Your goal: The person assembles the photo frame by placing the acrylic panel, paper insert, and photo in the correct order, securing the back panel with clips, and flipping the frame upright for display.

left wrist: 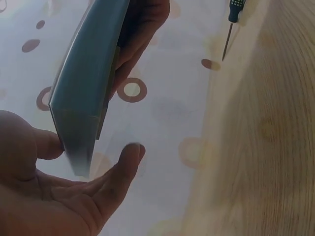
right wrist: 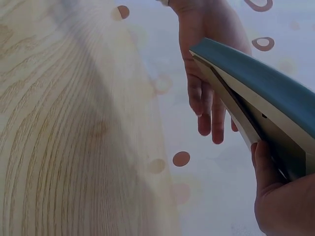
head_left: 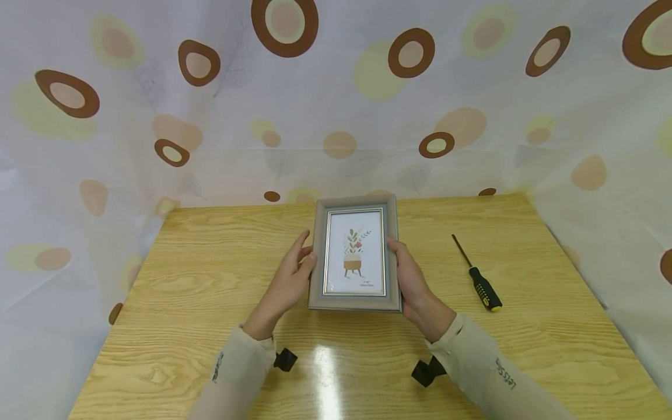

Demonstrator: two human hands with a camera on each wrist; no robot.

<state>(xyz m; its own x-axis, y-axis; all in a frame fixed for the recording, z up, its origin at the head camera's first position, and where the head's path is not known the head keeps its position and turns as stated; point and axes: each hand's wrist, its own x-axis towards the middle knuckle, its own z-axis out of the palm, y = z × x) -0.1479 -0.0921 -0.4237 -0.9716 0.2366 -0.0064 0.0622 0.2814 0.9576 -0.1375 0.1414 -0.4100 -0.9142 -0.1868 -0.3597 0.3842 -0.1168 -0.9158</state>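
Note:
A picture frame point(head_left: 349, 302) with a grey-beige border and a thin gold-toned inner edge is held up, tilted, before the body. Behind its front shows a printed card point(head_left: 341, 233) of a potted plant. My right hand point(head_left: 417, 289) grips the right side, thumb on the front and fingers at the back panel point(right wrist: 236, 115), which stands partly apart from the blue-grey outer edge point(right wrist: 256, 73). On the other side my left hand point(head_left: 286, 286) has its thumb at the frame's edge; its fingers point(right wrist: 217, 120) extend loosely, apart from the back.
To the right on the wood-grain table point(head_left: 210, 262) lies a screwdriver point(head_left: 483, 289) with a black and yellow handle, its shaft pointing away. A white curtain point(head_left: 226, 116) with brown and yellow spots surrounds the back and sides. Black wrist-camera parts point(head_left: 285, 360) show below both sleeves.

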